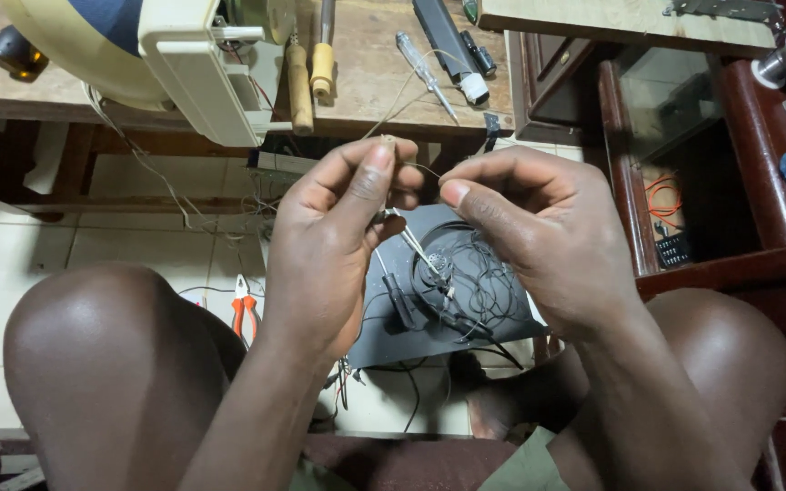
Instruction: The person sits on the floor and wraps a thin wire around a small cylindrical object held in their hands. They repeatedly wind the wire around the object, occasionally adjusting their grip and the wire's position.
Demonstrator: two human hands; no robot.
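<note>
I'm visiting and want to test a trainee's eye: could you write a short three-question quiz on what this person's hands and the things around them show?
1. True or false: both hands pinch a thin wire.
2. What colour are the plier handles on the floor? A green, B orange, C blue.
3. What lies on the bench near the edge, right of the wooden handles?

Key
1. True: left hand and right hand pinch the thin wire between them.
2. B: the pliers have orange handles.
3. A screwdriver with a clear handle.
</note>
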